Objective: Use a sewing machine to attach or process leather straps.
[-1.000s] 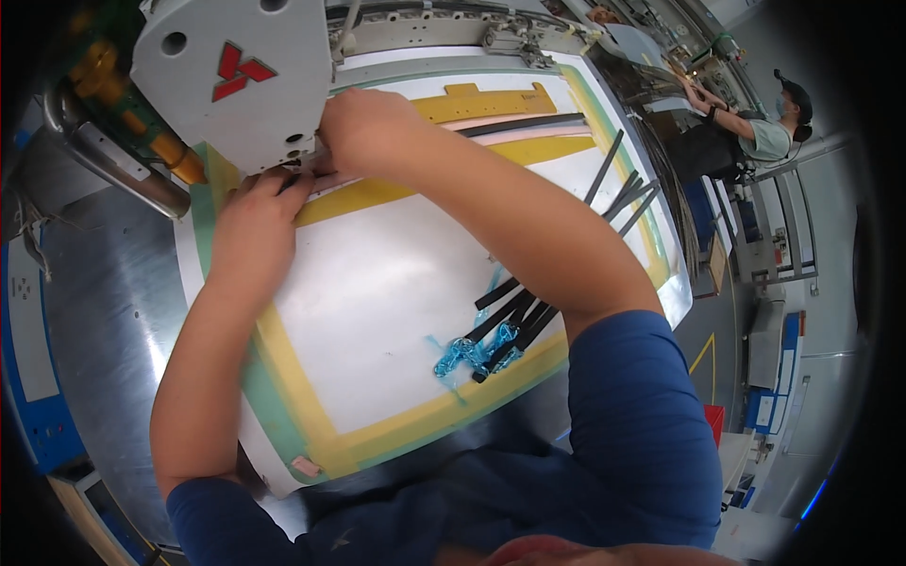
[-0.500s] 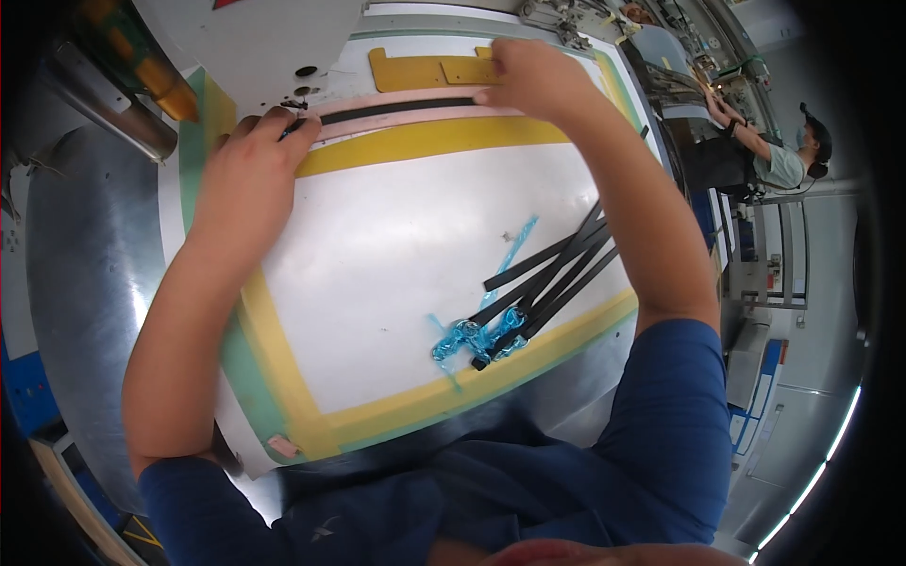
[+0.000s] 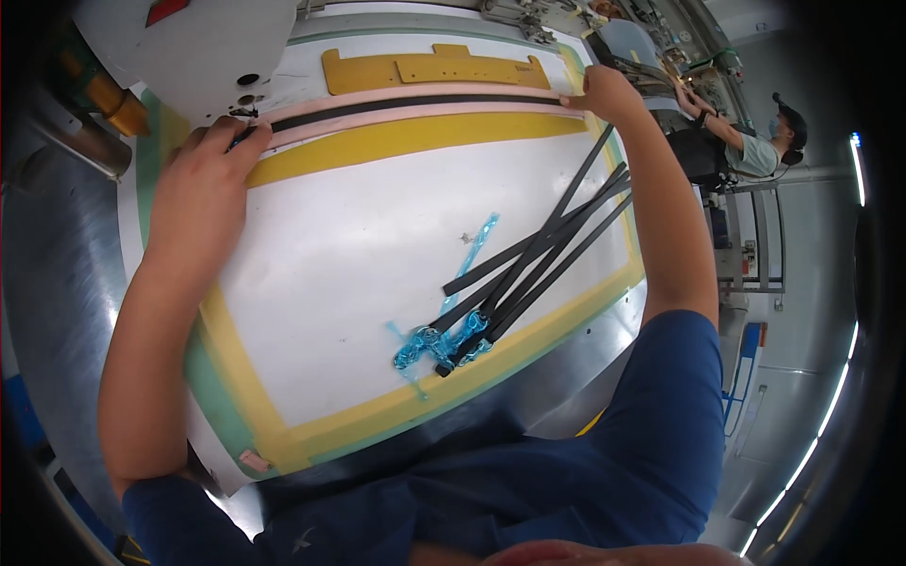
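Note:
A long thin black strip point(image 3: 406, 103) lies lengthwise along a pale pink band point(image 3: 359, 121) at the far side of the white board. My left hand point(image 3: 200, 184) is closed on the strip's left end, thumb and fingers together beside the machine; a dark bit shows between them. Out at the right end, my right hand point(image 3: 609, 94) is closed, its thumb tip on the strip and band. Beyond the band lies a mustard-yellow template point(image 3: 472, 71) with small holes. A curved yellow strip point(image 3: 425, 141) runs along the band's near side.
Several loose black strips point(image 3: 528, 247) lie crossed at the right, with crumpled blue plastic film point(image 3: 422, 347) at their near ends. Yellow and green tape point(image 3: 241, 368) edges the white board point(image 3: 368, 245). A machine's pale head point(image 3: 203, 52) overhangs the far left. A co-worker point(image 3: 755, 141) works at the right.
My right hand has moved right along the strip, from over the template to the band's right end, uncovering the template. My left hand stays at the left end. The whole view has shifted.

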{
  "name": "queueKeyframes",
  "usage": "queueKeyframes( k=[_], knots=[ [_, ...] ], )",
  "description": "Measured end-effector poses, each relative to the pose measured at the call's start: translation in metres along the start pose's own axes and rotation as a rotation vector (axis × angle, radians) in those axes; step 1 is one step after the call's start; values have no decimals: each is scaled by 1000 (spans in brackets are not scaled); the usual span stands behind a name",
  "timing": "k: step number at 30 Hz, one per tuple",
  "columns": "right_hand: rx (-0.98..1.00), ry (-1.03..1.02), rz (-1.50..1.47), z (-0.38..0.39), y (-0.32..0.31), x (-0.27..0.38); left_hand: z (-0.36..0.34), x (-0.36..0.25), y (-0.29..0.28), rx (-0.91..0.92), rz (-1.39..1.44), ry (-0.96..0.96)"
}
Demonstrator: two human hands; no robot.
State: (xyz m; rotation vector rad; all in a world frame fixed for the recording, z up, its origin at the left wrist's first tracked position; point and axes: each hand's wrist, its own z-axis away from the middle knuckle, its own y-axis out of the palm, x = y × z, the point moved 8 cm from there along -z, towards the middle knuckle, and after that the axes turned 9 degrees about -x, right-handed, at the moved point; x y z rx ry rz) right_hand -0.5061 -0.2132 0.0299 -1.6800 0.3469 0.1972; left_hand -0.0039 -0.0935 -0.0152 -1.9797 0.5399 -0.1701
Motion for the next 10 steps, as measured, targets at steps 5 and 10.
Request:
queueKeyframes(
  k=[5, 10],
  knots=[
    [212, 105, 68, -13, 30, -50, -1, 1, 1, 7, -31, -12],
    [104, 90, 37, -12, 28, -51, 0, 6, 6, -7, 1, 27]
  ],
)
